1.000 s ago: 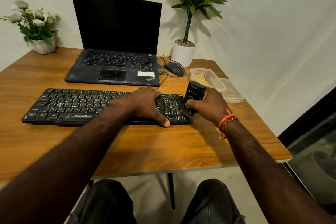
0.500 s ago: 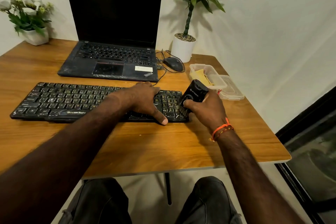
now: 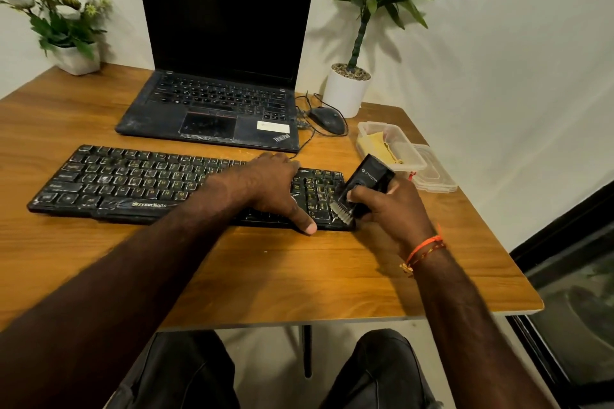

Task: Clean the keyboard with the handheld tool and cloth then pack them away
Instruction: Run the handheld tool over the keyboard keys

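A black, dusty keyboard (image 3: 133,181) lies across the wooden table (image 3: 282,276). My left hand (image 3: 275,186) rests flat on its right half, thumb over the front edge. My right hand (image 3: 388,206) grips a black handheld tool (image 3: 368,178) with a pale brush head, tilted so the bristles touch the keys at the keyboard's right end. A yellow cloth (image 3: 375,143) lies inside an open clear plastic box (image 3: 403,151) behind the tool.
An open black laptop (image 3: 216,76) stands behind the keyboard, a wired mouse (image 3: 327,119) to its right. The box's clear lid (image 3: 435,173) lies beside the box. A potted plant (image 3: 349,90) and a flower pot (image 3: 74,58) stand at the back corners.
The tool has tilted further and slid toward the keyboard's front right corner. My left hand stays pressed on the keyboard. The camera has shifted a little.
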